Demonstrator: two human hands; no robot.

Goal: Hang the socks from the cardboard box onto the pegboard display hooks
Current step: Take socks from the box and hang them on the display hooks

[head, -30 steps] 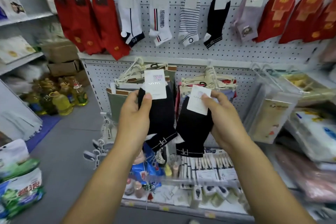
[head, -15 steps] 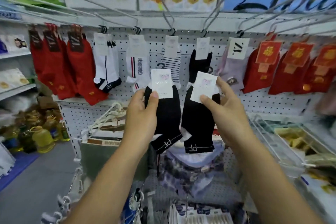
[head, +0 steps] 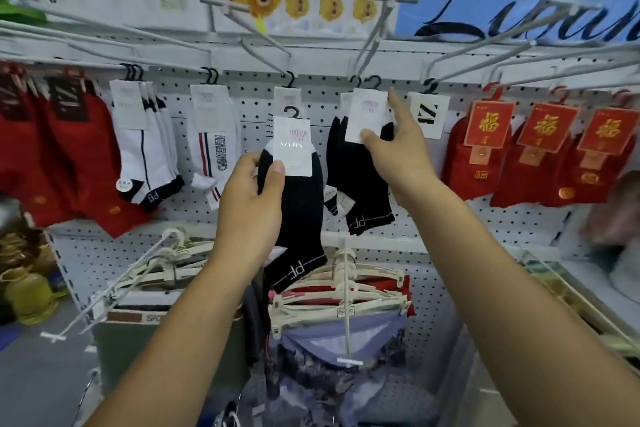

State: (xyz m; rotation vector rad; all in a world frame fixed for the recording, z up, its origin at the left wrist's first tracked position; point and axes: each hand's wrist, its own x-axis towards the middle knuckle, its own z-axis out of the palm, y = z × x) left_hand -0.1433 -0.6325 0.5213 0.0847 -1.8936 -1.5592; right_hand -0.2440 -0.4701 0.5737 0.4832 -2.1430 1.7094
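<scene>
In the head view, the left hand (head: 254,204) is closed around a black sock (head: 301,218), thumb pressed on its white card, held out in front of the pegboard (head: 249,97). The right hand (head: 398,156) pinches the card of a second black sock (head: 367,184) between thumb and fingers, forefinger pointing up, its small black hanger close to a long hook (head: 377,35) where matching socks hang.
</scene>
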